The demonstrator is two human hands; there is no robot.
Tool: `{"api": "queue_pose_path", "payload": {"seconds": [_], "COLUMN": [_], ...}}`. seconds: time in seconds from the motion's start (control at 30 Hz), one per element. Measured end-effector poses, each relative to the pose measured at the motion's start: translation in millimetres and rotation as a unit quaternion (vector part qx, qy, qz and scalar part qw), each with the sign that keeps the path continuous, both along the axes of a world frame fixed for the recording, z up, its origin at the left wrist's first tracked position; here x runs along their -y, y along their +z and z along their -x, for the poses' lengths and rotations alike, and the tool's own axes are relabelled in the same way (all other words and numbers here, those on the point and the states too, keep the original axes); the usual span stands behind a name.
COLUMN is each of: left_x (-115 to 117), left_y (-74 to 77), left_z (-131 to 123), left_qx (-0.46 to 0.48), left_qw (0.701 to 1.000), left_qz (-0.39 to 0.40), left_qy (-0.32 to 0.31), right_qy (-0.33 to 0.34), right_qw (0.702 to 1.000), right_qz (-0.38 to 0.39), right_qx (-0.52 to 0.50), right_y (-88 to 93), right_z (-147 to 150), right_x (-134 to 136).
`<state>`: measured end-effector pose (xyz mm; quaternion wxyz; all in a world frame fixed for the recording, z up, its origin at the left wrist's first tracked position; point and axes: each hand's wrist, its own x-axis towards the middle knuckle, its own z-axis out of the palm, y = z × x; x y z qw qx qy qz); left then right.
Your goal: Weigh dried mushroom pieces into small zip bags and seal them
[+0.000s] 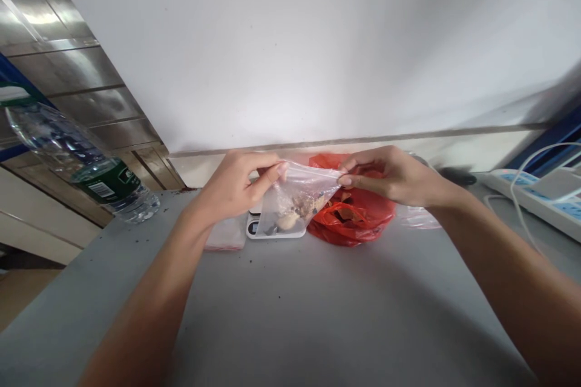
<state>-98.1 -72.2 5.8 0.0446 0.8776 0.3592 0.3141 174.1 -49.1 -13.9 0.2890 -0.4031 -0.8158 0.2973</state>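
Zip-lock bag [303, 196] over digital scale [253, 228], zip edge running crosswise, left hand [236, 184] and right hand [394, 176] pinching its ends

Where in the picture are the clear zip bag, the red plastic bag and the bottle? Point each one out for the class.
Clear zip bag [297, 185]: head view, on its upper front wall.
Red plastic bag [370, 222]: head view, on its front wall.
Bottle [108, 181]: head view, on its green label.

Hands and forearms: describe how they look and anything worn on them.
The left hand and right hand are bare: no gloves, rings, watch or bracelet show. The left forearm and right forearm narrow toward the hands, with no sleeves or clear markings in view.
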Motion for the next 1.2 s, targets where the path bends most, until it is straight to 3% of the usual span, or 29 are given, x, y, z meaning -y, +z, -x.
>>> {"api": "queue_pose_path", "payload": {"seconds": [0.3,0.4,0.53,0.63,0.7,0.83,0.97,1.1,1.2], "left_x": [-1.8,2.6,12.2,16.9,17.0,10.2,2.1,-1.0,-0.5], "left_y": [-2.9,-2.8,-4.0,-4.6,-4.2,-5.5,-15.6,-33.0,-43.2], "left_z": [0.0,-4.8,-23.1,-37.3,-41.9,-41.0,-42.7,-52.5,-59.6], "left_qx": [0.028,0.076,0.094,0.113,0.139,0.184,0.105,-0.007,-0.050], "left_qw": [0.999,0.995,0.988,0.982,0.976,0.970,0.994,0.995,0.990], "left_qz": [-0.007,-0.028,-0.072,-0.134,-0.169,-0.150,-0.005,0.097,0.124], "left_qy": [-0.029,-0.058,-0.099,-0.069,-0.021,0.043,0.017,-0.027,-0.039], "right_qy": [0.009,0.055,0.144,0.175,0.166,0.077,-0.104,-0.312,-0.270], "right_qw": [0.999,0.997,0.981,0.971,0.977,0.996,0.985,0.892,0.901], "right_qz": [-0.009,0.014,0.102,0.136,0.111,0.023,-0.136,-0.319,-0.275], "right_qx": [0.044,0.061,0.081,0.086,0.078,0.035,-0.003,0.071,0.198], "right_y": [8.5,15.3,15.9,11.6,10.9,19.1,21.1,-10.2,-47.7], "right_z": [-2.1,5.2,21.0,20.8,8.6,-37.5,-83.0,-109.2,-117.5], "right_x": [3.4,13.8,27.1,30.1,30.2,32.6,31.7,18.6,11.1]}}
